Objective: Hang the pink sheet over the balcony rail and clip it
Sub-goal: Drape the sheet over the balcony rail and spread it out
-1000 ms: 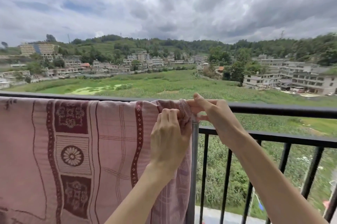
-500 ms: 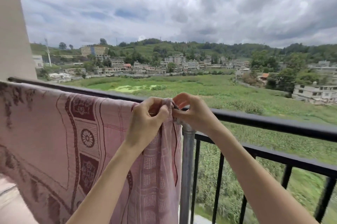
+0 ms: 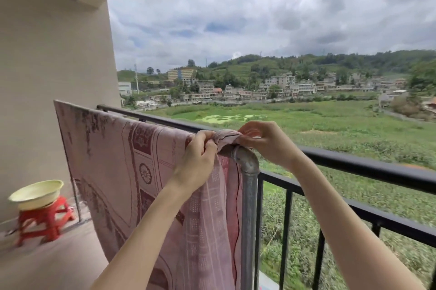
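The pink patterned sheet (image 3: pixel 122 171) hangs over a grey metal pipe frame (image 3: pixel 247 169) that stands just inside the black balcony rail (image 3: pixel 354 164). Its right end is bunched on top of the pipe's elbow. My left hand (image 3: pixel 198 160) grips the bunched fabric from the left, fingers curled over it. My right hand (image 3: pixel 262 141) pinches the same bunch from the right, above the elbow. I see no clip; anything between the fingers is hidden.
A yellow basin (image 3: pixel 36 193) sits on a red plastic stool (image 3: pixel 44 221) at the left, by the beige wall (image 3: pixel 54 77). The balcony floor (image 3: pixel 47 263) runs along the sheet. Beyond the rail lie green fields and distant buildings.
The view has swung left and pulled back, revealing the wall, stool and basin. Both hands stay on the sheet's bunched right end, now seen on top of the pipe elbow.
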`<state>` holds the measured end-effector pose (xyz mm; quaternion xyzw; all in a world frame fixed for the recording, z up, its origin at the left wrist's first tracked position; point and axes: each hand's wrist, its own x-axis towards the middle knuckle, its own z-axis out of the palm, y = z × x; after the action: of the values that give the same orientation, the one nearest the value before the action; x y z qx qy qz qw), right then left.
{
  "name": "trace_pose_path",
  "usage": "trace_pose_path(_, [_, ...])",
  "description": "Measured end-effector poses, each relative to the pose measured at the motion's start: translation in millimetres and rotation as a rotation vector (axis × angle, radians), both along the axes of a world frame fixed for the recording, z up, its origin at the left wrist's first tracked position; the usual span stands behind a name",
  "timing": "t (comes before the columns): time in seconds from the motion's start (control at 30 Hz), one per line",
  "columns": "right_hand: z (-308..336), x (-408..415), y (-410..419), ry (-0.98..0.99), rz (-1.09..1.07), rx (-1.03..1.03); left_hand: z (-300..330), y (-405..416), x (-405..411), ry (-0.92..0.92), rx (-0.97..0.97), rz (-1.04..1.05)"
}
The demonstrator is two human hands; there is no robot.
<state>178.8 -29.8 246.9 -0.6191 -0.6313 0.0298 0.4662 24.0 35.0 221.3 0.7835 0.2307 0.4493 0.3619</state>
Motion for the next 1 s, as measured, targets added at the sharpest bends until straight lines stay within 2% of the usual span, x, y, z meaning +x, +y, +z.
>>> trace_pose_path(0.1, [-4.3, -25.4, 12.3, 0.115, 0.151, -0.079, -3.2, 1.5, -23.3, 0.003, -0.012, -0.056])
trace_pose_path(0.2, [-6.3, -41.5, 24.6, 0.192, 0.207, -0.053, -8.3, 11.2, -42.1, 0.047, 0.154, 0.007])
trace_pose_path(0.3, [-11.4, -51.4, 38.5, 0.125, 0.176, 0.022, -11.4, 22.7, -60.3, 0.022, 0.331, 0.163])
trace_pose_path(0.47, [-14.5, -78.3, 55.3, -0.027, 0.132, 0.039, -8.8, 40.8, -92.7, 0.113, 0.582, 0.340])
trace_pose_path(0.57, [-15.2, -94.8, 58.6, -0.100, 0.105, 0.025, -6.2, 47.2, -107.4, 0.082, 0.567, 0.372])
trace_pose_path(0.67, [-21.8, -109.5, 58.1, -0.159, -0.001, 0.112, -5.4, 49.8, -122.7, 0.055, 0.549, 0.318])
trace_pose_path(0.9, [-59.4, -156.5, 72.6, -0.032, -0.002, 0.203, -8.2, 47.1, -148.9, -0.006, 0.518, 0.253])
trace_pose_path(1.0, [-70.9, -182.3, 79.7, -0.042, -0.098, 0.331, -11.7, 40.9, -160.1, 0.001, 0.574, 0.208])
